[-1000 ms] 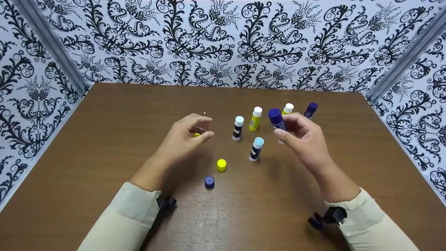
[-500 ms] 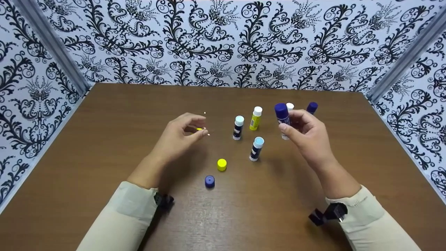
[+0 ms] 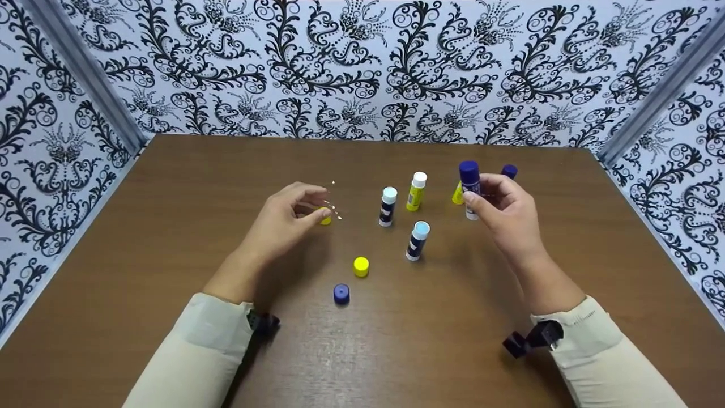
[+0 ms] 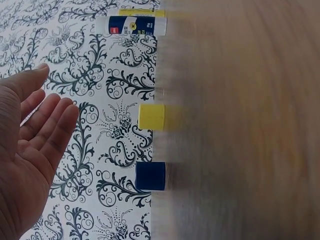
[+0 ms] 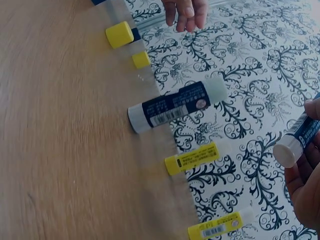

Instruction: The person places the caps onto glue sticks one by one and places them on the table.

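Note:
In the head view my right hand (image 3: pixel 510 218) grips an upright glue stick with a dark blue cap (image 3: pixel 469 173), lifted off the table. The right wrist view shows the white base of this glue stick (image 5: pixel 285 156) between thumb and fingers. My left hand (image 3: pixel 286 221) hovers over the table with loosely bent fingers, and the left wrist view shows this hand (image 4: pixel 37 130) holding nothing. Just behind its thumb stands a yellow cap (image 3: pixel 325 220), partly hidden. Closer to me are another yellow cap (image 3: pixel 361 267) and a dark blue cap (image 3: pixel 341 294).
Two uncapped navy-and-white glue sticks (image 3: pixel 387 207) (image 3: pixel 416 241) stand mid-table, near an uncapped yellow glue stick (image 3: pixel 416 192). Behind my right hand, a second yellow glue stick (image 3: pixel 458 194) and a blue-capped one (image 3: pixel 509 171) are partly hidden. Small white bits (image 3: pixel 334 208) lie beside my left hand.
My right hand has carried the blue-capped glue stick to the right and slightly away from me. My left hand has drifted a little left, uncovering more of the yellow cap and the white bits.

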The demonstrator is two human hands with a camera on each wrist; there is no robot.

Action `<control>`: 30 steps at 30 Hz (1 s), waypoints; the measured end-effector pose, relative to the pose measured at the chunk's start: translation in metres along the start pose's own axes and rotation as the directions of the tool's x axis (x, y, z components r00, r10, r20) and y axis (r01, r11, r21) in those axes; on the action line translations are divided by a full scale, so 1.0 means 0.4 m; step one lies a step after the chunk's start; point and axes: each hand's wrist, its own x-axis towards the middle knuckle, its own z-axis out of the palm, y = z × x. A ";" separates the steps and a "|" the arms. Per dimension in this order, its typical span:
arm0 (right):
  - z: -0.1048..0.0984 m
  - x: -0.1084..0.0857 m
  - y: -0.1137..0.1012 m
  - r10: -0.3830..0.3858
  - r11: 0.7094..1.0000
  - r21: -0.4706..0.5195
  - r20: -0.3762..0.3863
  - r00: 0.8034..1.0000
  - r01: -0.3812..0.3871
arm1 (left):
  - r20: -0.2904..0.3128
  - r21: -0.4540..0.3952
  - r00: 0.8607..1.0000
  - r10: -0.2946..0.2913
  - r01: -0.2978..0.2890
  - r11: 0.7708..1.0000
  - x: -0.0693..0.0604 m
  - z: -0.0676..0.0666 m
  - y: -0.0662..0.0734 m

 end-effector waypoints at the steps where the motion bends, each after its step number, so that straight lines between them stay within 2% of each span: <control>1: -0.001 0.002 0.002 0.002 1.000 -0.005 -0.007 1.000 -0.002 | -0.001 0.003 1.000 0.000 0.000 1.000 0.000 -0.001 -0.002; 8: -0.010 0.015 0.016 0.024 1.000 0.005 -0.075 0.997 -0.024 | 0.001 0.012 1.000 0.007 -0.007 1.000 0.003 -0.003 -0.020; 19: -0.035 0.035 0.040 0.054 0.998 -0.028 -0.117 0.992 -0.058 | 0.001 0.054 1.000 -0.023 0.023 0.998 0.003 -0.009 -0.033; 30: -0.070 0.063 0.074 0.075 0.997 -0.011 -0.217 0.973 -0.079 | -0.014 0.094 0.999 -0.051 0.052 0.994 0.004 -0.018 -0.047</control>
